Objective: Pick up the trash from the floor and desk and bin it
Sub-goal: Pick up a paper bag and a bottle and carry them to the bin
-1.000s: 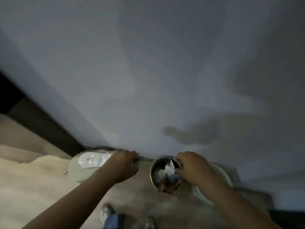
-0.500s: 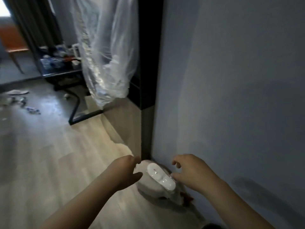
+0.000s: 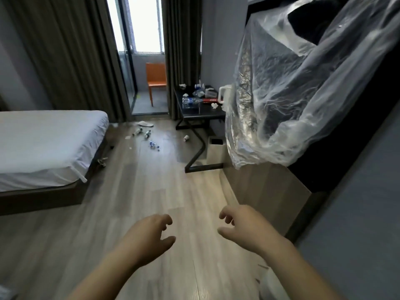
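Note:
My left hand (image 3: 149, 237) and my right hand (image 3: 242, 226) hang in front of me over the wooden floor, fingers loosely curled, holding nothing. Far ahead on the floor lie plastic bottles (image 3: 141, 132), a crushed bottle (image 3: 153, 144), a paper cup (image 3: 186, 138), a flat white piece (image 3: 145, 123) and crumpled paper (image 3: 102, 161) by the bed. The black desk (image 3: 201, 112) carries a bottle (image 3: 190, 101), tissues (image 3: 214, 105) and other litter. A white bin's edge (image 3: 270, 284) shows at the bottom right, mostly hidden behind my right arm.
A bed (image 3: 43, 146) with a white sheet fills the left. A wardrobe draped in clear plastic (image 3: 292, 94) juts out on the right above a wooden cabinet (image 3: 266, 187). A small box bin (image 3: 216, 148) stands under the desk. An orange chair (image 3: 156, 80) sits on the balcony.
The view swung from the bin by the wall up and left to the whole room. Both hands came off the bin and its lid and now hang free.

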Demonstrator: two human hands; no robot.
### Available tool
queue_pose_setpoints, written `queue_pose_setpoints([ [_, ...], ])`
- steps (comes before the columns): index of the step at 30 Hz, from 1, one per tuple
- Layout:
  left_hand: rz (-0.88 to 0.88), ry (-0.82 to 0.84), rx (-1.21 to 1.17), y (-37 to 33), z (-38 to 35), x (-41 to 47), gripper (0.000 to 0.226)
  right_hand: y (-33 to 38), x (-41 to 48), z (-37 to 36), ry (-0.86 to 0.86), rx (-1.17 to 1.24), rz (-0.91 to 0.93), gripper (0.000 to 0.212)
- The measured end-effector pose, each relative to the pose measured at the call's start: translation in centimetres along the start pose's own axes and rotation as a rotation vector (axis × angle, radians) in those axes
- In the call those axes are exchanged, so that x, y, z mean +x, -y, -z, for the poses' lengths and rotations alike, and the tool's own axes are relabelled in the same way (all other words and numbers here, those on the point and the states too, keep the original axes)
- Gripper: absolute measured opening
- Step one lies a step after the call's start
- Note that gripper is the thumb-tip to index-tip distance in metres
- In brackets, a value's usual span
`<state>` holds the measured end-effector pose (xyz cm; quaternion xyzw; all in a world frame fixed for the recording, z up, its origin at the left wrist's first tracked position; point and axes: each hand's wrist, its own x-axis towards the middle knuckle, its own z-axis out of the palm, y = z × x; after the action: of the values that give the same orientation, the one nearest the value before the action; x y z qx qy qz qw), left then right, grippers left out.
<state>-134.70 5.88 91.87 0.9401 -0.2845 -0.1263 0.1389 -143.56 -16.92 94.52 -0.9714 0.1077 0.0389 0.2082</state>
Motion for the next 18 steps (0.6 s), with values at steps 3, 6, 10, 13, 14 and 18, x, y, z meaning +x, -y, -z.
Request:
queue_pose_setpoints([
  [3, 0.046, 0.010, -0.041, 3.6, 1.1, 1.9, 0.043, 2.3, 4.0, -0.2, 0.014, 0.014, 0.011, 0.037],
  [6, 0.078, 0.020, -0.079, 5.7, 1.6, 4.6, 0.043, 3.4, 8.0, -0.3, 0.040, -0.002, 0.018, 0.037],
  [10, 0.124, 0.004, -0.104, 8.4, 2.4, 9.4, 0.043, 4.0, 14.4, -0.8, 0.096, -0.043, 0.061, 0.038],
  [13, 0.181, -0.023, -0.111, 10.3, 3.5, 13.3, 0.043, 4.3, 19.9, -0.7, 0.113, -0.061, 0.106, 0.039],
  [14, 0.201, -0.027, -0.115, 10.8, 4.1, 14.7, 0.043, 4.5, 21.8, -0.4, 0.115, -0.056, 0.116, 0.038],
  [18, 0.258, -0.036, -0.108, 12.5, 6.5, 20.4, 0.043, 4.9, 29.2, 1.0, 0.113, -0.058, 0.170, 0.037],
])
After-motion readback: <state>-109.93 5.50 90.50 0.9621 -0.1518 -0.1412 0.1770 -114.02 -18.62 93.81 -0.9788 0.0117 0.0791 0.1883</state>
